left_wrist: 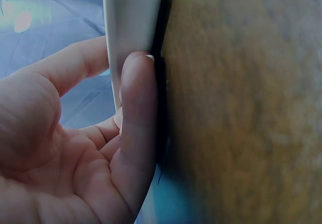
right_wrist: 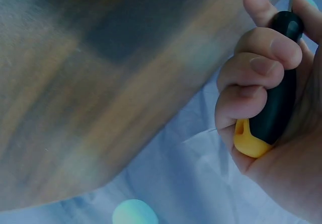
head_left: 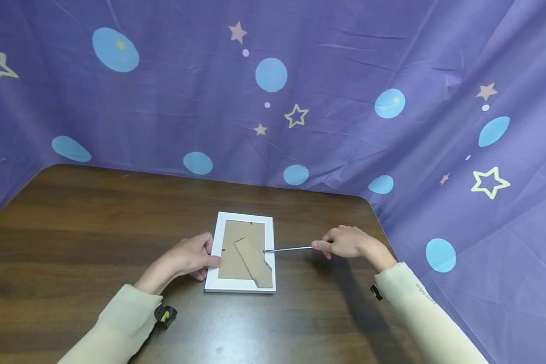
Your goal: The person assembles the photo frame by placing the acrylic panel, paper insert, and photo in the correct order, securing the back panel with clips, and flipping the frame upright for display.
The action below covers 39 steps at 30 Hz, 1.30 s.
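A white picture frame (head_left: pixel 236 285) lies face down, its brown backing board (head_left: pixel 245 230) and slanted easel leg (head_left: pixel 255 263) showing. My left hand (head_left: pixel 191 255) grips its left side, thumb on the white border. In the left wrist view, a finger lies along the frame's side (left_wrist: pixel 133 25), close to the table. To the right, my right hand (head_left: pixel 346 241) holds a screwdriver (head_left: pixel 291 248). Its black and yellow handle (right_wrist: pixel 276 100) sits within the curled fingers. The screwdriver's tip meets the inner right edge of the frame, where the backing board begins.
Small dark tabs (head_left: pixel 251 223) stand at the backing's top and left edges. The brown wooden table (head_left: pixel 118 217) extends around the frame, with rounded far corners. Behind and to the right hangs a purple curtain (head_left: pixel 336 65) with blue dots and stars.
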{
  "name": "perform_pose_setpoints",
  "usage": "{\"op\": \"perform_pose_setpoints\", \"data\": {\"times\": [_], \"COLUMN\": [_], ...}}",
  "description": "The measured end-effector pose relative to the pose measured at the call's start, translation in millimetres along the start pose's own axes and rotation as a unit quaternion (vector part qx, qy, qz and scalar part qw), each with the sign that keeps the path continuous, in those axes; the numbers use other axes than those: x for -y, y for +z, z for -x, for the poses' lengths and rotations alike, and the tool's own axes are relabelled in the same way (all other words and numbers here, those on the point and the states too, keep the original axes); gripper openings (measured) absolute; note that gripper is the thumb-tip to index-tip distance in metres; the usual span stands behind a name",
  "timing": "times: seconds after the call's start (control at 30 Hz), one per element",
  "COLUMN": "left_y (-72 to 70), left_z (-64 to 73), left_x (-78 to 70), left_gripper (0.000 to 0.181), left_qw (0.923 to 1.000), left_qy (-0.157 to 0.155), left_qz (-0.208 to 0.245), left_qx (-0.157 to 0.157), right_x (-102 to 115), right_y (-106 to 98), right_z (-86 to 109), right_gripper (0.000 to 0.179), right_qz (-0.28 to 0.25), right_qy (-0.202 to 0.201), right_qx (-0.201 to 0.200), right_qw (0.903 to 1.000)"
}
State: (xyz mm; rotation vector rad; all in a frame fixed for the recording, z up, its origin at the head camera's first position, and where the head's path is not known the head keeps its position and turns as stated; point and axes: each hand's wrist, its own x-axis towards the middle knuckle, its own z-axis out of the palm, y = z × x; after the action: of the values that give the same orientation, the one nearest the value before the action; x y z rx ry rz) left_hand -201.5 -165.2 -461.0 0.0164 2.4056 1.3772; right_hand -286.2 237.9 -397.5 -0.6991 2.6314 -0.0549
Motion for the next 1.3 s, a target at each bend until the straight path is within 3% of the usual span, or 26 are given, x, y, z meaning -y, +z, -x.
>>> {"op": "perform_pose_setpoints", "data": {"times": [0.4, 0.53, 0.97, 1.3], "left_y": [0.7, 0.2, 1.2, 0.9], "left_z": [0.2, 1.0, 0.4, 0.1], "left_x": [0.0, 1.1, 0.5, -1.5], "left_gripper": [0.035, 0.036, 0.036, 0.035], "left_qw": [1.0000, 1.0000, 1.0000, 0.9999], "left_qy": [0.000, 0.005, 0.007, 0.010], "left_qz": [0.000, -0.001, -0.001, -0.002], "left_qx": [-0.002, -0.002, -0.001, -0.002], "right_x": [-13, -11, -4, 9], "right_y": [33, 37, 10, -14], "right_z": [-5.5, -5.8, -7.8, -8.0], "right_gripper": [0.055, 0.056, 0.055, 0.055], "right_qz": [-0.122, -0.136, -0.083, -0.003], "right_qy": [-0.003, -0.003, -0.001, 0.007], "right_qx": [0.006, 0.014, 0.048, 0.057], "right_qw": [0.9925, 0.9907, 0.9954, 0.9984]}}
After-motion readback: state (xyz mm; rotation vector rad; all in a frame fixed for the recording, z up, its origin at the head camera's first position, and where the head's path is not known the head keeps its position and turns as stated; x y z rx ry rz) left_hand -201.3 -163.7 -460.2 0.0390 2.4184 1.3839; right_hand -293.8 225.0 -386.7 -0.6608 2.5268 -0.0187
